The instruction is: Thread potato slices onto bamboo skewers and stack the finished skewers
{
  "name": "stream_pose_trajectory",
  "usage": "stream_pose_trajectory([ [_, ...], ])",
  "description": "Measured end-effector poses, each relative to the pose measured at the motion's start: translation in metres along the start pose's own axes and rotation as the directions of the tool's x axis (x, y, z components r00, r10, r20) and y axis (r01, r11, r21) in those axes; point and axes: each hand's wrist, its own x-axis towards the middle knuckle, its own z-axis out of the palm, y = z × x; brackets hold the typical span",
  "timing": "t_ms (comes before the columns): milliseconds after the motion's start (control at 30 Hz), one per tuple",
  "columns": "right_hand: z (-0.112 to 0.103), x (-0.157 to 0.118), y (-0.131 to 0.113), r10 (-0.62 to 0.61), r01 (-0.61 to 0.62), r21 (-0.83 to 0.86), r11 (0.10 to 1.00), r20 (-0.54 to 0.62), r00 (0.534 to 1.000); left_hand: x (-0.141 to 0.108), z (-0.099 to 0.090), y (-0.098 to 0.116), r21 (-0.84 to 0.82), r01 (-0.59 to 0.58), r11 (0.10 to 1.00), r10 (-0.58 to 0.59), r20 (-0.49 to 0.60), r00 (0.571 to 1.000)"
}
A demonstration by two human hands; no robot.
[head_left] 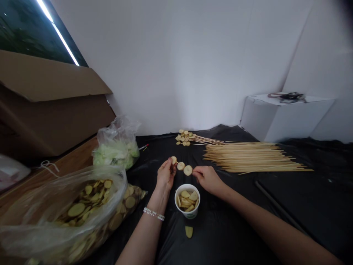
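My left hand and my right hand both pinch a thin bamboo skewer strung with several round potato slices. The skewer's far end is hidden behind the slices and fingers. Just below my hands stands a white paper cup filled with cut potato pieces. A lone potato piece lies on the black plastic sheet nearer me. Beyond my hands, a small pile of loaded skewers rests with its sticks pointing right, beside a broad row of bare bamboo skewers.
A large clear plastic bag of potato slices slumps at the left, with a bag of pale green vegetable pieces behind it. A cardboard box stands far left, a small pen lies nearby, and a white box stands right.
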Motion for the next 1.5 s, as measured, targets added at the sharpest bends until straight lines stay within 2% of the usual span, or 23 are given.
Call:
stream_pose_trajectory([
  [167,0.001,0.000,0.000,-0.023,0.023,0.001,1.000,-0.020,1.000,0.000,0.002,-0.001,-0.057,-0.042,0.997,0.045,0.055,0.997],
  [433,0.003,-0.003,0.003,-0.093,0.085,-0.154,0.984,-0.044,0.995,0.004,0.000,0.003,-0.054,0.042,0.998,-0.036,0.102,0.994],
  [600,0.002,-0.001,0.000,0.010,-0.010,0.077,0.997,-0.005,1.000,0.004,0.000,0.003,-0.034,0.052,0.998,-0.048,0.107,0.993],
  [700,0.001,0.000,-0.002,0.034,-0.030,0.120,0.992,-0.026,0.999,0.000,0.001,0.002,0.015,0.067,0.998,-0.068,0.114,0.991],
  [900,-0.001,0.000,-0.004,0.008,-0.001,0.094,0.996,-0.072,0.997,-0.007,0.000,0.000,0.191,0.186,0.964,-0.233,0.262,0.936],
  [1100,0.001,-0.001,-0.004,0.017,-0.011,0.105,0.994,-0.064,0.998,-0.007,0.000,-0.002,0.202,0.154,0.967,-0.219,0.358,0.908],
  [1400,0.002,-0.001,-0.005,0.011,-0.007,0.138,0.990,-0.029,1.000,-0.004,-0.001,-0.001,0.215,0.127,0.968,-0.197,0.342,0.919],
  [1500,0.003,-0.002,-0.004,-0.053,0.058,0.063,0.996,-0.074,0.996,-0.002,-0.002,-0.002,0.210,0.119,0.970,-0.184,0.324,0.928],
])
